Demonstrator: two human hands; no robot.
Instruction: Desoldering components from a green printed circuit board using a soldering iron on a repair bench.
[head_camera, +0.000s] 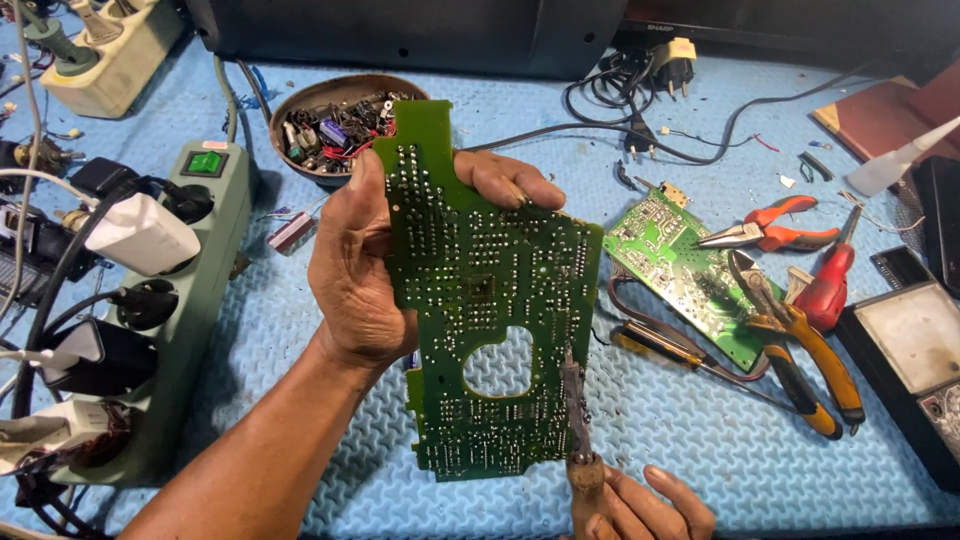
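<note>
My left hand (362, 270) grips a large green circuit board (480, 290) by its left edge, held upright with the solder side facing me; fingertips curl over the top right. The board has a round cut-out near its lower middle. My right hand (630, 505), at the bottom edge of the view, holds a soldering iron (577, 420) by its wooden handle. The iron's dark tip rests against the board just right of the cut-out.
A green power strip (185, 300) with several plugs lies at left. A round bowl of loose components (335, 125) sits behind the board. A second green board (680, 270), orange pliers (775, 228), yellow-handled cutters (810, 360), a red screwdriver (830, 285) and black cables (640, 100) lie at right.
</note>
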